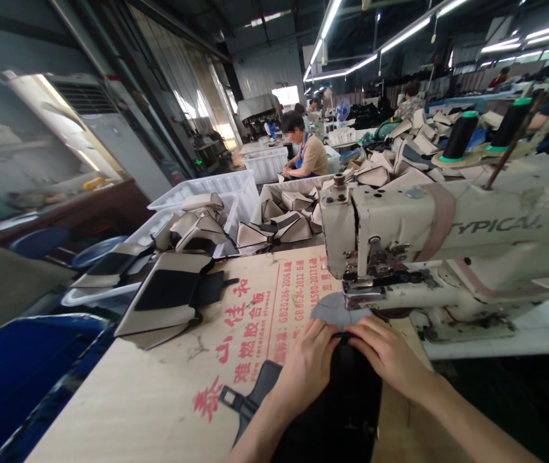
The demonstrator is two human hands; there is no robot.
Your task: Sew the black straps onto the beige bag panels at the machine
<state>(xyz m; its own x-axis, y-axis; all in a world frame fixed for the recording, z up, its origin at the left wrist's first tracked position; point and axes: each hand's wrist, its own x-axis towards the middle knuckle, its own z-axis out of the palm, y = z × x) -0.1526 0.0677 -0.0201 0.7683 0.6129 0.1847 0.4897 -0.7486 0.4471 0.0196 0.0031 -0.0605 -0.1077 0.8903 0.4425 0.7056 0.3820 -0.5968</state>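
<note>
Both hands are at a black piece [342, 399] in front of the sewing machine [400, 225]. My left hand [310, 357] has its fingers closed on the piece's upper left edge. On the upper right edge, the fingers of my right hand [380, 347] are closed too. A grey rounded part [334, 310] lies just beyond the fingertips, reaching to the machine's arm. A black strap with a buckle slot [235, 399] sticks out left of my left forearm, over the plywood tabletop [158, 392].
A beige and black sewn piece [168, 296] lies at the table's left. Behind are white crates [242, 186] of similar pieces and a seated person [307, 154]. Black thread cones [460, 136] stand behind the machine. Blue cloth-like material [37, 366] is at far left.
</note>
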